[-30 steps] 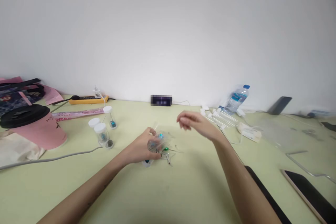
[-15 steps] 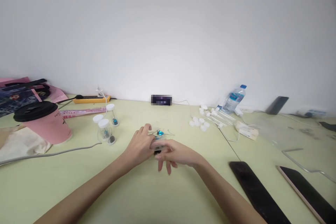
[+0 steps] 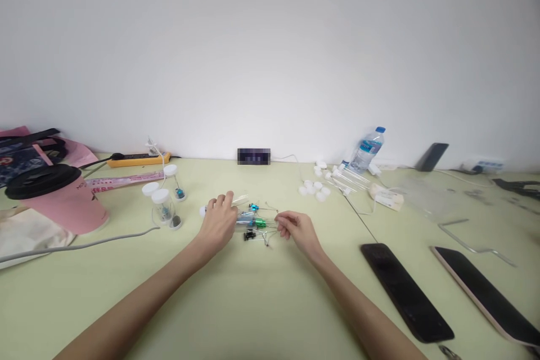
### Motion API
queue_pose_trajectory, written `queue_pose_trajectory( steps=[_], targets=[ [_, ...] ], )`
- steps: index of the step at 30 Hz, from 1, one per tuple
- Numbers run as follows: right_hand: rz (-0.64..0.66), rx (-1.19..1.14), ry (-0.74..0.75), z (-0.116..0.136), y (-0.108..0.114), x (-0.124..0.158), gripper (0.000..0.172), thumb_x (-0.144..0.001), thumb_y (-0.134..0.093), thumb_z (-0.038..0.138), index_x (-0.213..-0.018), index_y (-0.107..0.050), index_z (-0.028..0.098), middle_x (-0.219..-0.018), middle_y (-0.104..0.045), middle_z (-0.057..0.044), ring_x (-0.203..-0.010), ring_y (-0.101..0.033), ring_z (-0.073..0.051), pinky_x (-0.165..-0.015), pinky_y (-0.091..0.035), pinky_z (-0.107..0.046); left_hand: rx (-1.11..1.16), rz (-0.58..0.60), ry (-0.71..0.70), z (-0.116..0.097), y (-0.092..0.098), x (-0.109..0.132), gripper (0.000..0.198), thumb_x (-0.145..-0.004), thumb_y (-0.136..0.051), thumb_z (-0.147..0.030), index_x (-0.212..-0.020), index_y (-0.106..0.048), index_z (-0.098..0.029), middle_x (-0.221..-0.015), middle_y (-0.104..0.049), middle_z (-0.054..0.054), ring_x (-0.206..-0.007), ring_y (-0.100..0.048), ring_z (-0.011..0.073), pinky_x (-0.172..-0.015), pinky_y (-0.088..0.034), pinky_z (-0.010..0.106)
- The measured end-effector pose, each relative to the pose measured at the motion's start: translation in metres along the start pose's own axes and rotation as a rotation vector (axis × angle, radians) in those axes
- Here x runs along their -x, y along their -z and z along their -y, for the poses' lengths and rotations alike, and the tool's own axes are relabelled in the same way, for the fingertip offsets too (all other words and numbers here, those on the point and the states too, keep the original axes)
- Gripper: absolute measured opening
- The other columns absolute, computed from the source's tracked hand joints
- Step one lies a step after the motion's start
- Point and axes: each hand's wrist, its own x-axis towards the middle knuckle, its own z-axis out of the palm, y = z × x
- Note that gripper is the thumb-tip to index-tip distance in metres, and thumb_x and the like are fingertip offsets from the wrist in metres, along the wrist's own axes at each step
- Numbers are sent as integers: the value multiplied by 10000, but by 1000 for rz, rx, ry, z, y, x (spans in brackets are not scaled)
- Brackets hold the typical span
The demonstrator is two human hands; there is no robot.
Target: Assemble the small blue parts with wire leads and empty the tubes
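My left hand is closed over a clear tube, lying sideways near the table. A white cap shows at its left end, on the far side of my fingers. My right hand pinches the thin wire end of a small green metal piece with wire legs, at the tube's right end. Whether the green piece sits partly inside the tube I cannot tell. Just beyond lies a blue metal piece with similar wires. Nearer to me is a black one with wire legs.
Capped tubes stand at the left near a pink cup. Loose white caps, empty clear tubes and a water bottle are at the back right. Two phones lie front right, one black.
My right hand has moved right, apart from my left hand. The green piece and the tube between the hands now show. The whole view has shifted slightly.
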Motion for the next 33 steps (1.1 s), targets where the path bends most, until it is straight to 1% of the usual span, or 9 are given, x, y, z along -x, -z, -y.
queue_pose_trajectory(
  steps=[5, 9, 15, 18, 21, 23, 25, 30, 33],
  targets=[
    [5, 97, -79, -24, 13, -9, 258, -782, -517, 319, -815, -680, 122, -603, -601, -17, -504, -521, -113, -491, -403, -224, -118, -76, -23, -5, -8, -2, 264, -694, -478, 45, -764, -680, -110, -1165, -515, 171, -1028, -491, 297, -858, -380, 423],
    [15, 183, -99, -31, 16, -10, 256, -776, -523, 319, -828, -693, 136, -615, -624, -16, -520, -534, -122, -539, -417, -240, -178, -125, -52, -10, -6, -2, 310, -737, -431, 59, -794, -683, -113, -1216, -505, 175, -1057, -482, 301, -904, -360, 445],
    [-45, 391, -61, -22, 14, -2, 208, -806, -538, 317, -800, -702, 188, -791, -672, -41, -535, -567, -134, -707, -421, -318, -78, -139, -93, -11, -2, 0, 330, -735, -427, 67, -803, -683, -128, -1243, -504, 162, -1108, -471, 307, -959, -331, 456],
    [-74, 477, -17, -15, 11, 4, 193, -822, -544, 327, -836, -695, 206, -976, -642, -59, -549, -552, -122, -728, -399, -327, -63, -140, -95, -10, 1, 0, 335, -729, -424, 69, -798, -683, -133, -1252, -500, 156, -1107, -473, 305, -951, -337, 449],
    [-129, 544, 87, -6, 4, 9, 201, -844, -530, 343, -920, -668, 219, -1024, -602, -66, -674, -574, -159, -720, -396, -317, -78, -146, -86, -9, 6, 0, 344, -723, -416, 71, -811, -682, -130, -1245, -500, 159, -1092, -477, 302, -925, -352, 439],
    [-125, 489, 165, 0, -3, 11, 217, -869, -501, 365, -945, -644, 221, -977, -596, -54, -684, -568, -157, -692, -411, -301, -78, -149, -78, -9, 9, 0, 331, -731, -420, 56, -821, -681, -126, -1229, -506, 166, -1085, -477, 305, -908, -361, 435],
    [-65, 318, 176, 5, -10, 13, 234, -878, -490, 390, -955, -622, 214, -900, -596, -34, -614, -552, -134, -625, -424, -279, -62, -152, -71, -9, 11, 0, 294, -752, -435, 25, -814, -679, -126, -1216, -510, 168, -1082, -476, 307, -896, -368, 432],
    [103, -200, 33, 14, -26, 18, 325, -836, -549, 438, -1053, -584, 198, -775, -570, -2, -495, -516, -95, -436, -343, -218, 6, -167, -89, -13, 14, 2, 183, -810, -509, -112, -864, -681, -143, -1226, -501, 164, -1091, -470, 315, -904, -372, 438],
    [226, -388, -63, 18, -31, 23, 435, -817, -575, 437, -1196, -532, 228, -723, -588, 10, -434, -489, -78, -378, -258, -187, 18, -188, -129, -18, 16, 5, 207, -828, -492, -117, -921, -675, -145, -1239, -498, 165, -1098, -467, 318, -914, -370, 448]
  ],
)
